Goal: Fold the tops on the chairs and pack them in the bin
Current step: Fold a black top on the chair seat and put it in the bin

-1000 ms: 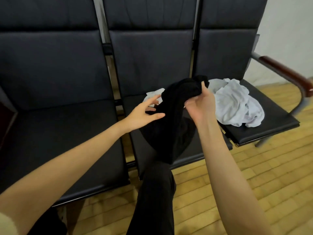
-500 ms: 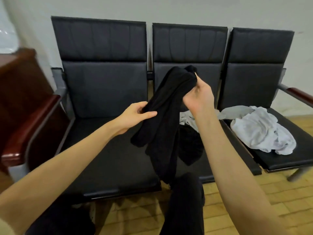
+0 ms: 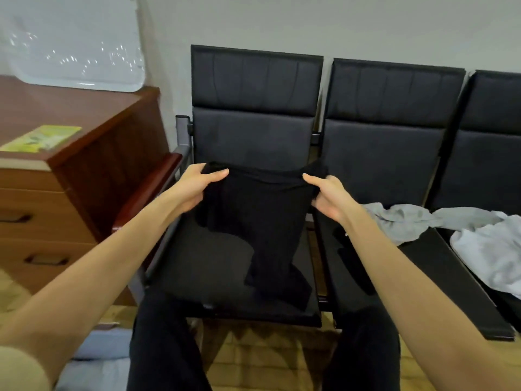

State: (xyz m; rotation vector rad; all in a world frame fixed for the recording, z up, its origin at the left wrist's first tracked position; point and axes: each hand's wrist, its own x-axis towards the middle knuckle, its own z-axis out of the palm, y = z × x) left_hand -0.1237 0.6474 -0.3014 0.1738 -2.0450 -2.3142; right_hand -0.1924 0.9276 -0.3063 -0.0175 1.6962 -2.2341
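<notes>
The left hand (image 3: 194,187) and right hand (image 3: 328,197), held apart, each gripped an upper corner of the black top (image 3: 259,221) above the leftmost chair (image 3: 253,131). No legible writing appeared.

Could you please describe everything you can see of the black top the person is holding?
The black top is plain, dark, soft-looking fabric without visible print. It hangs spread open from its upper edge, pinched by the left hand at one corner and the right hand at the other. The body drapes downward, narrowing, and its lower end lies rumpled on the black seat of the leftmost chair. Finer details blur into the dark seat.
</notes>
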